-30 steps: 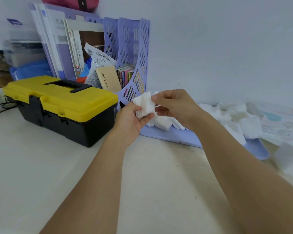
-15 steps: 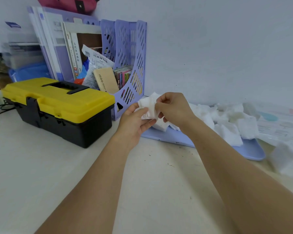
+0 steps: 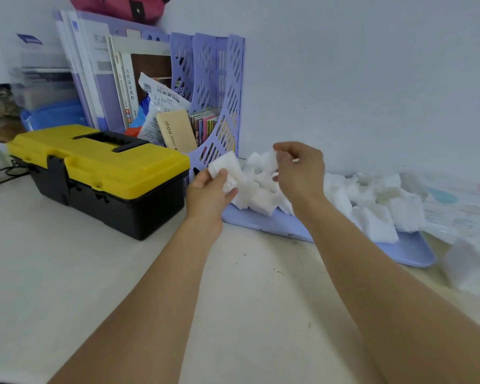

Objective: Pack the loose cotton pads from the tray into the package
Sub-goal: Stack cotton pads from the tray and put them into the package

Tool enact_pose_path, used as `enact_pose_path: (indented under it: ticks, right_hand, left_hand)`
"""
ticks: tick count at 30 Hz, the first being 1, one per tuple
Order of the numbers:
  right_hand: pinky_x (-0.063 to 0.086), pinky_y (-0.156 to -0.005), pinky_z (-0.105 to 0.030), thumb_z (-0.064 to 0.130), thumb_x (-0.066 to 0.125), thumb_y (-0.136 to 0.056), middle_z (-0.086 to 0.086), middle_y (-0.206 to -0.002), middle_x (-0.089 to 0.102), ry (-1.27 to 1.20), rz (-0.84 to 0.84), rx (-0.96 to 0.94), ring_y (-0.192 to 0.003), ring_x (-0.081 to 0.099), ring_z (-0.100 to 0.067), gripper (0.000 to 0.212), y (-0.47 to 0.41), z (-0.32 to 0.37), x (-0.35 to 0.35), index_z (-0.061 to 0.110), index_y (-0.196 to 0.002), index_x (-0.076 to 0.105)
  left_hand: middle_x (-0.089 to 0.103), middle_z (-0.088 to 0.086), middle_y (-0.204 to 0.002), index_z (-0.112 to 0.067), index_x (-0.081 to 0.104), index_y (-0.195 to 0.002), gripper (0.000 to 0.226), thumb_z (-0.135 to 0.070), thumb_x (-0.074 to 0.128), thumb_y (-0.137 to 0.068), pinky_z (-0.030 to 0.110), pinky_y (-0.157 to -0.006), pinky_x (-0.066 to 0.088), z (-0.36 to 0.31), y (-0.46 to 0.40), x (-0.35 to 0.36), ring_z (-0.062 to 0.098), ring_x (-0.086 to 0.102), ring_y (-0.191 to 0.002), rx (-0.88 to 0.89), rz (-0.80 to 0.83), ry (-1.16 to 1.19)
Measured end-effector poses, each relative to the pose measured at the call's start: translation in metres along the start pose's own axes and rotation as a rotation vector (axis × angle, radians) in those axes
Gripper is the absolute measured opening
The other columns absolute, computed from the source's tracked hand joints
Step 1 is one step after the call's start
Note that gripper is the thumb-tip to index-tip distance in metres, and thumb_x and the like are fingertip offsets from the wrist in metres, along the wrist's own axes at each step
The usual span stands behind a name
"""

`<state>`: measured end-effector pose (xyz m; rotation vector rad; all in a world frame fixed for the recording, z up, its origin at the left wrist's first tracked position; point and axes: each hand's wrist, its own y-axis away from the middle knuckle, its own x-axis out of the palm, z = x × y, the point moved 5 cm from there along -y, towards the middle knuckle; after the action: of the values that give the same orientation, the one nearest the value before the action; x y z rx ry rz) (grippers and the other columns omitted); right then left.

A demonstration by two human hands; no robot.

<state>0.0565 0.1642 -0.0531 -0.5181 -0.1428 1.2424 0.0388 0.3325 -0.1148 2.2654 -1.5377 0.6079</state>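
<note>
On the desk (image 3: 67,273), blurred package (image 3: 460,206) lies beside the pad-heaped tray (image 3: 410,253).

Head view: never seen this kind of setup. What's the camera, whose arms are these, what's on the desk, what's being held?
No machine here: a person wears a wide-angle camera on the head, looking down at their own two bare arms. The left hand grips a small stack of cotton pads. The right hand pinches one pad above the lilac tray, which holds a loose heap of pads. A yellow-lidded toolbox and a lilac file rack stand left of the tray; a clear package lies to its right.
</note>
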Motion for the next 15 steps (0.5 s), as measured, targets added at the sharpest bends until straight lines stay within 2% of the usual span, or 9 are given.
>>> enact_pose_path:
  ticks: [2,4,6,9,11,13,15]
  right_hand:
    - [0.056,-0.066,-0.025,0.004,0.063,-0.094,0.001,-0.085,0.072,-0.409,0.113,0.198,-0.072,0.068,-0.014,0.018,0.0,0.0,0.002,0.012,-0.104,0.075]
    - [0.053,-0.064,-0.02,0.005,0.067,-0.093,0.003,-0.082,0.074,-0.632,0.302,0.31,-0.072,0.068,-0.01,0.015,0.009,0.005,0.014,0.014,-0.103,0.074]
    - [0.054,-0.063,-0.02,0.002,0.069,-0.091,-0.002,-0.083,0.074,-0.578,0.361,0.313,-0.071,0.068,-0.013,0.014,0.017,0.003,0.023,0.009,-0.102,0.074]
    - [0.056,-0.062,-0.022,-0.003,0.073,-0.086,-0.011,-0.075,0.07,-0.358,0.326,0.215,-0.062,0.066,-0.016,0.011,0.021,-0.002,0.027,0.003,-0.095,0.072]
    - [0.06,-0.063,-0.028,-0.005,0.075,-0.083,-0.01,-0.067,0.066,-0.274,0.31,0.151,-0.056,0.064,-0.017,0.011,0.018,-0.003,0.027,0.001,-0.089,0.07]
    - [0.061,-0.065,-0.032,-0.007,0.075,-0.082,-0.007,-0.062,0.062,-0.213,0.299,0.105,-0.053,0.062,-0.017,0.012,0.016,-0.003,0.028,0.002,-0.083,0.068]
    - [0.061,-0.063,-0.032,-0.004,0.076,-0.082,-0.006,-0.063,0.062,-0.119,0.324,0.04,-0.053,0.062,-0.018,0.01,0.016,0.002,0.03,0.003,-0.083,0.069]
  left_hand:
    - [0.068,0.003,-0.112,-0.018,0.066,-0.107,0.013,-0.008,0.06,-0.1,0.022,-0.065,0.059,-0.001,-0.004,-0.007,0.022,0.066,-0.107,0.012,-0.085,0.013]
    - [0.07,0.005,-0.112,-0.014,0.068,-0.107,0.014,-0.006,0.06,-0.1,0.023,-0.067,0.06,-0.001,-0.002,-0.006,0.021,0.068,-0.104,-0.008,-0.06,0.009]
    - [0.073,0.009,-0.115,-0.011,0.07,-0.109,0.015,-0.004,0.061,-0.099,0.025,-0.074,0.062,-0.002,0.003,0.001,0.022,0.07,-0.106,-0.032,0.03,0.019]
    - [0.076,0.01,-0.113,-0.008,0.071,-0.116,0.023,-0.002,0.06,-0.098,0.027,-0.08,0.062,-0.005,0.008,0.006,0.022,0.073,-0.106,-0.045,0.138,0.026]
    - [0.077,0.009,-0.107,-0.009,0.072,-0.111,0.019,-0.006,0.058,-0.099,0.029,-0.083,0.062,-0.007,0.008,0.007,0.022,0.073,-0.104,-0.058,0.16,0.016]
    - [0.079,0.008,-0.1,-0.011,0.072,-0.104,0.019,-0.014,0.054,-0.102,0.032,-0.084,0.062,-0.009,0.007,0.007,0.021,0.075,-0.1,-0.078,0.158,0.036]
    - [0.078,0.008,-0.102,-0.012,0.071,-0.108,0.024,-0.029,0.055,-0.103,0.034,-0.082,0.062,-0.011,0.005,0.007,0.021,0.075,-0.098,-0.079,0.146,0.042]
